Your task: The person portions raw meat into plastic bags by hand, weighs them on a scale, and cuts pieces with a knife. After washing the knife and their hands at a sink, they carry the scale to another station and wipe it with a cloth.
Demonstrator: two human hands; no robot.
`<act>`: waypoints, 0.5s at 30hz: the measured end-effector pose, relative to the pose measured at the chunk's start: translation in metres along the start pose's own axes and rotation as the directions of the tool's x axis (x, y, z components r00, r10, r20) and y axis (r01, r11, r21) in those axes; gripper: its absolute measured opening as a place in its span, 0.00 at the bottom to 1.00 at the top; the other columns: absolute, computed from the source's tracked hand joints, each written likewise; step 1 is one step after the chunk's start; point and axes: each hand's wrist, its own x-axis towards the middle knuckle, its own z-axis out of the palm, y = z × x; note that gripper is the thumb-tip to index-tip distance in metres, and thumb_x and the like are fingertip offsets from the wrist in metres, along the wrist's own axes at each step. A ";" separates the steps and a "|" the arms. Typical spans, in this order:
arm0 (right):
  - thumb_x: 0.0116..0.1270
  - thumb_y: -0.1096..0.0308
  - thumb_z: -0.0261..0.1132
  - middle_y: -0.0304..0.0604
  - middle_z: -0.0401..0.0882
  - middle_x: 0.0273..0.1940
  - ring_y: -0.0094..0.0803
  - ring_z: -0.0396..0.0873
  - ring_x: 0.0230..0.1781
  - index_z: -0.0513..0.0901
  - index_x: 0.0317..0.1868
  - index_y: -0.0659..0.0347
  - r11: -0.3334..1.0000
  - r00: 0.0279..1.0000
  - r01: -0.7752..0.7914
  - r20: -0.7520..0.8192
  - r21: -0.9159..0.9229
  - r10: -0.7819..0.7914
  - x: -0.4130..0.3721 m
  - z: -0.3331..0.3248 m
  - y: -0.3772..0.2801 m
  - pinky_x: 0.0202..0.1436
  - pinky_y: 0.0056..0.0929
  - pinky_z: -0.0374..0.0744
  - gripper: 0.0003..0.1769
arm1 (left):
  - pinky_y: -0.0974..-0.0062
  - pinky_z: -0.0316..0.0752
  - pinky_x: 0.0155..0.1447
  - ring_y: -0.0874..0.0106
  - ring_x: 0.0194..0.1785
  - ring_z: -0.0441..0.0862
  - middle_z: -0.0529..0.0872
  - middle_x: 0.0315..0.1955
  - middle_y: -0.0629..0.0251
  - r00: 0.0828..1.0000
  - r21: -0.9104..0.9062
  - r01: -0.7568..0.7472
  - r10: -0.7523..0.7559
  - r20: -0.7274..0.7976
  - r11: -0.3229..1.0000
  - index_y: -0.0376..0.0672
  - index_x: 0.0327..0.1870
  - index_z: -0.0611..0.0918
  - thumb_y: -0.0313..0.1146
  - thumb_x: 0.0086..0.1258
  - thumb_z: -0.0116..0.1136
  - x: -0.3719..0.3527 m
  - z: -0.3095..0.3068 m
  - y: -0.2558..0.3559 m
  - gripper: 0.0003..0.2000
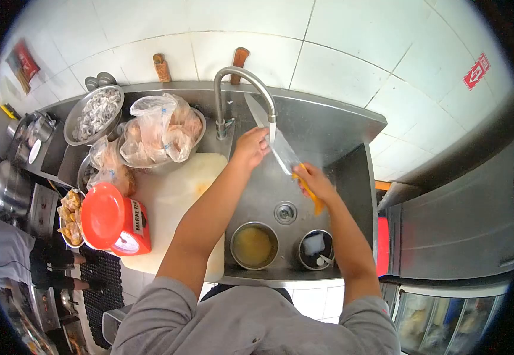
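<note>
My right hand [314, 181] is wrapped around the yellow handle of a large knife [283, 151]. The wide blade slants up and left across the sink, under the curved faucet [246, 71]. Water from the spout runs onto the blade. With curled fingers, my left hand [252, 148] grips the blade along its left side; part of its hold is hidden. Below the knife, on the sink [257, 201] floor, stand a metal pot [255, 246] of yellowish liquid and a smaller pot [315, 249] holding a pale item and dark contents.
Left of the sink lie a white cutting board [174, 207], a red scale [115, 219], and bowls with bagged meat [159, 130] and greyish pieces [98, 112]. Another person [11, 245] stands at far left. A glass-fronted case [446, 319] is at lower right.
</note>
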 end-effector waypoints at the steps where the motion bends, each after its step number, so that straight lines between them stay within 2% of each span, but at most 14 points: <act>1: 0.65 0.49 0.58 0.33 0.68 0.20 0.19 0.67 0.14 0.75 0.36 0.59 1.000 1.000 -0.017 -0.003 -0.014 0.017 -0.009 -0.012 0.005 0.17 0.18 0.67 0.19 | 0.68 0.71 0.51 0.69 0.47 0.79 0.81 0.43 0.64 0.999 -0.036 -0.004 0.003 -0.046 0.999 0.42 0.48 0.75 0.33 0.67 0.53 0.002 0.002 0.000 0.11; 3: 0.63 0.52 0.62 0.32 0.68 0.21 0.18 0.68 0.18 0.75 0.36 0.59 0.989 0.996 -0.040 0.070 -0.140 0.050 -0.033 -0.044 0.004 0.19 0.17 0.68 0.17 | 0.68 0.71 0.52 0.68 0.50 0.78 0.81 0.44 0.64 0.991 -0.103 -0.020 0.007 -0.133 0.994 0.42 0.49 0.75 0.33 0.67 0.52 0.009 0.009 0.003 0.12; 7: 0.59 0.57 0.65 0.31 0.72 0.26 0.18 0.70 0.24 0.77 0.39 0.59 0.934 0.996 -0.090 -0.053 -0.345 0.077 -0.076 -0.112 -0.032 0.22 0.18 0.70 0.15 | 0.67 0.70 0.52 0.68 0.51 0.77 0.81 0.46 0.64 0.993 -0.101 -0.068 0.057 -0.107 0.992 0.43 0.49 0.74 0.36 0.68 0.52 0.023 0.007 0.010 0.12; 9: 0.59 0.58 0.64 0.37 0.76 0.29 0.27 0.74 0.27 0.77 0.42 0.57 0.804 0.993 0.040 -0.064 -0.593 -0.097 -0.080 -0.158 -0.052 0.31 0.29 0.74 0.15 | 0.68 0.70 0.51 0.69 0.52 0.77 0.81 0.46 0.64 0.987 -0.121 -0.070 0.052 -0.153 0.990 0.44 0.48 0.75 0.39 0.67 0.52 0.025 0.012 0.005 0.12; 11: 0.59 0.59 0.65 0.41 0.80 0.32 0.30 0.77 0.29 0.76 0.42 0.60 0.521 0.980 -0.004 -0.107 -0.854 -0.167 -0.086 -0.169 -0.122 0.32 0.30 0.75 0.16 | 0.70 0.69 0.50 0.69 0.51 0.77 0.81 0.43 0.65 0.989 -0.018 0.019 -0.021 -0.147 1.000 0.45 0.47 0.75 0.41 0.67 0.53 0.014 0.033 0.005 0.13; 12: 0.59 0.59 0.64 0.43 0.80 0.33 0.35 0.78 0.30 0.76 0.43 0.58 0.335 0.966 -0.013 -0.099 -0.942 -0.239 -0.083 -0.172 -0.152 0.35 0.33 0.76 0.16 | 0.71 0.69 0.50 0.70 0.50 0.77 0.81 0.42 0.65 0.987 0.035 0.065 -0.059 -0.147 0.997 0.45 0.47 0.76 0.42 0.66 0.53 0.009 0.042 0.003 0.13; 13: 0.60 0.59 0.63 0.45 0.80 0.33 0.40 0.79 0.32 0.76 0.44 0.56 0.136 0.948 -0.037 -0.078 -0.990 -0.309 -0.074 -0.176 -0.176 0.37 0.36 0.76 0.15 | 0.72 0.69 0.47 0.71 0.46 0.77 0.82 0.40 0.66 0.990 0.084 0.081 -0.070 -0.124 0.993 0.46 0.45 0.76 0.42 0.66 0.53 0.010 0.045 -0.002 0.13; 15: 0.56 0.57 0.65 0.46 0.81 0.37 0.41 0.80 0.40 0.77 0.43 0.52 -0.186 0.841 -0.015 0.088 -0.982 -0.534 -0.040 -0.191 -0.210 0.42 0.39 0.77 0.16 | 0.73 0.70 0.42 0.74 0.39 0.78 0.83 0.37 0.69 0.993 0.183 0.110 -0.098 -0.073 0.977 0.46 0.42 0.77 0.44 0.66 0.53 0.010 0.051 -0.011 0.13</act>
